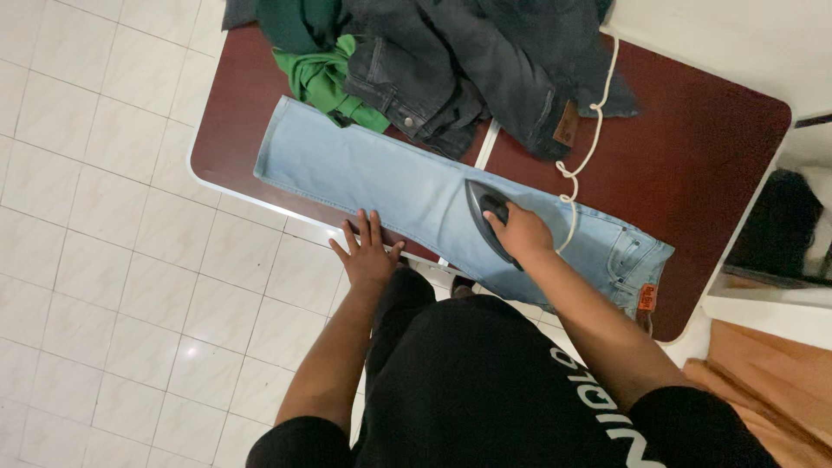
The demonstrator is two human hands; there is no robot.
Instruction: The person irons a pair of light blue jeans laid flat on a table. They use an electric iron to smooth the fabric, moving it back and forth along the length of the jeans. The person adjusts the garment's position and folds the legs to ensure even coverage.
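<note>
One view only, head camera looking down. Right hand (518, 230) at frame centre, fingers curled round handle of dark iron (485, 217); hand hides handle, iron's rear end out of sight. Iron rests flat on light-blue jeans (381, 178) stretched across dark-red table (702, 147). Left hand (367, 251) lower centre, fingers spread flat, gripping nothing, pressing jeans' near edge. White cord (589, 130) loops toward upper right, far end cut off. Dark jeans pile (485, 61) and green cloth (321, 78) top centre, partly cropped.
</note>
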